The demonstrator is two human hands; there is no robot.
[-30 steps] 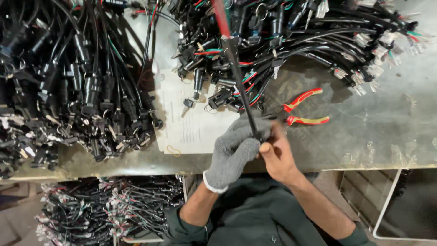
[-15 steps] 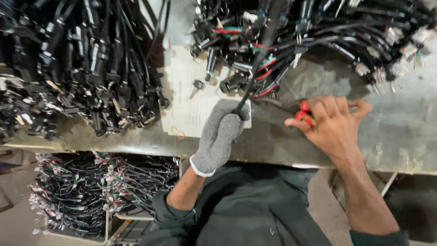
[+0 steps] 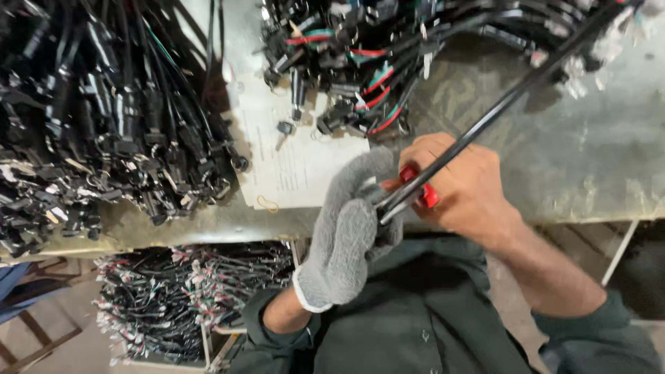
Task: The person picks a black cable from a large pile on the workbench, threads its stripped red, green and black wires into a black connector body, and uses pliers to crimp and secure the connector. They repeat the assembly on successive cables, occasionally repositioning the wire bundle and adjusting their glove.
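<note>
A thin black cable [image 3: 499, 111] is stretching diagonally from the upper right down to the table's near edge, its lower end showing a pale tip. Red-handled pliers [image 3: 419, 188] are lying against that lower end, mostly hidden, only bits of red handle showing.

One white printed sheet [image 3: 298, 156] lies flat on the table at 11 o'clock from the hands, between two cable heaps; small white tags [image 3: 609, 48] at 1 o'clock
</note>
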